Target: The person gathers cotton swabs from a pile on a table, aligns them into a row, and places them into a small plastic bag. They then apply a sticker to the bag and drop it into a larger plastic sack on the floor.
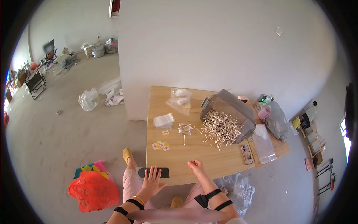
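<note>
My left hand (pixel 151 182) lies flat with its fingers spread on a dark flat pad with a rounded end (pixel 165 173), at the table's front left edge. Fingers curled closed, my right hand (pixel 197 168) is over the front edge; whatever it may hold is hidden. Beyond the hands, a small group of cotton swabs (pixel 184 129) lies in a row, one single swab (pixel 184 140) below it. More cotton swabs (pixel 222 127) spill from a grey translucent bin (pixel 238 108) tipped on its side. Small clear bags (pixel 163 120) and yellow-and-white labels (pixel 160 146) sit at the left.
A wooden table (pixel 212 166) stands against a white wall. On it are a clear bag (pixel 179 100) at the back, a phone (pixel 246 154) and a plastic sheet (pixel 264 143) at the right. A red plastic bag (pixel 93 192) and crumpled clear plastic (pixel 238 190) lie on the floor.
</note>
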The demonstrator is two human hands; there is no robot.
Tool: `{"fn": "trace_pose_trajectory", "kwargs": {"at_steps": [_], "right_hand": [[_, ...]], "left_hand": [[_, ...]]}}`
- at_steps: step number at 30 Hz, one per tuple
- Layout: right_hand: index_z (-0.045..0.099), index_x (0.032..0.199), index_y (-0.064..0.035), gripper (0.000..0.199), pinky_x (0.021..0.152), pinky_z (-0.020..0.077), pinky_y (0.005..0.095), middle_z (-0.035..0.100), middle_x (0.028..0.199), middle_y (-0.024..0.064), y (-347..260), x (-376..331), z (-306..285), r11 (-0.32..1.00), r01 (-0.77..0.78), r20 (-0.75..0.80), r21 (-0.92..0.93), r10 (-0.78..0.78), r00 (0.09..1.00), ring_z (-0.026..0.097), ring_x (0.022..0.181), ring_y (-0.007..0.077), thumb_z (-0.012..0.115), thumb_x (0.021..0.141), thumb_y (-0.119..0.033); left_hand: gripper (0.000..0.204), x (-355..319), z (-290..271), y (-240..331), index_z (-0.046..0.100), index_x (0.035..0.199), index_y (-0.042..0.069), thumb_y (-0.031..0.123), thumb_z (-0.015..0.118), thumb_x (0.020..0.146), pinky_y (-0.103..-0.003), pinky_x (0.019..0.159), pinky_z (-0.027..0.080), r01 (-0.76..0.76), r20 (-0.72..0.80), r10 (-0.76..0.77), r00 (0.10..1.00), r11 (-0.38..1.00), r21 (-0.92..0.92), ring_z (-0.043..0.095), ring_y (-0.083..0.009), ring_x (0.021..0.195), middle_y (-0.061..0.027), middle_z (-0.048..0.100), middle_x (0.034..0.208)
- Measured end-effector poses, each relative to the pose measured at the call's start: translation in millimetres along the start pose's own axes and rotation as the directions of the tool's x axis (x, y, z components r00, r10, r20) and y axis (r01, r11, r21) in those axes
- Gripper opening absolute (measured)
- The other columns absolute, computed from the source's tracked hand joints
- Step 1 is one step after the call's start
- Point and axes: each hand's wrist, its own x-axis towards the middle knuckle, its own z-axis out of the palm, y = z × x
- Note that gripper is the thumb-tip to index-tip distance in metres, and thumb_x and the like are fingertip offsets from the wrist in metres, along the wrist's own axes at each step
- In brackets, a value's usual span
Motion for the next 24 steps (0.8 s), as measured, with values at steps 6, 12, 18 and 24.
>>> {"fn": "trace_pose_trajectory", "kwargs": {"at_steps": [6,12,18,24], "right_hand": [[0.067,0.093,-0.0054,0.020,0.066,0.0504,0.0276,0.068,0.077,0.0023,-12,85,19,0.933,0.159,-0.153,-0.322,-0.217,0.964,0.064,0.072,0.0135,0.073,0.086,-0.023],[0.064,0.093,-0.0096,0.021,0.076,0.0520,0.0396,0.068,0.088,0.0062,-19,125,43,0.781,0.041,-0.269,-0.623,-0.262,0.927,0.065,0.089,0.0264,0.074,0.083,-0.025],[0.061,0.085,-0.0112,0.014,0.081,0.0493,0.0430,0.063,0.091,0.0081,0,145,42,0.673,0.082,-0.231,-0.735,-0.362,0.903,0.058,0.095,0.0305,0.072,0.081,-0.018],[0.061,0.084,-0.0104,0.010,0.085,0.0469,0.0442,0.058,0.094,0.0088,-22,155,17,0.403,0.305,0.082,-0.863,-0.483,0.872,0.055,0.097,0.0325,0.070,0.081,-0.011]], "left_hand": [[0.087,1,-2,1,0.019,0.156,0.005,0.066,0.033,0.096,-0.058,0.119,0.002,-0.021,0.005,0.021,1.000,1.000,-0.020,0.005,-0.0353,0.151,-0.0210,0.010,0.163],[0.086,-1,-13,1,0.018,0.156,0.005,0.066,0.031,0.096,-0.059,0.119,0.001,-0.017,0.068,0.018,0.997,1.000,-0.010,0.005,-0.0358,0.151,-0.0212,0.009,0.163],[0.088,2,-11,-1,0.023,0.154,0.001,0.065,0.035,0.095,-0.059,0.118,0.003,-0.040,0.040,0.042,0.998,0.998,-0.053,0.008,-0.0403,0.150,-0.0249,0.012,0.161],[0.088,1,-20,-2,0.024,0.154,0.000,0.064,0.038,0.095,-0.060,0.118,0.004,-0.030,0.067,0.037,0.997,0.995,-0.095,0.010,-0.0412,0.149,-0.0255,0.014,0.160]]}}
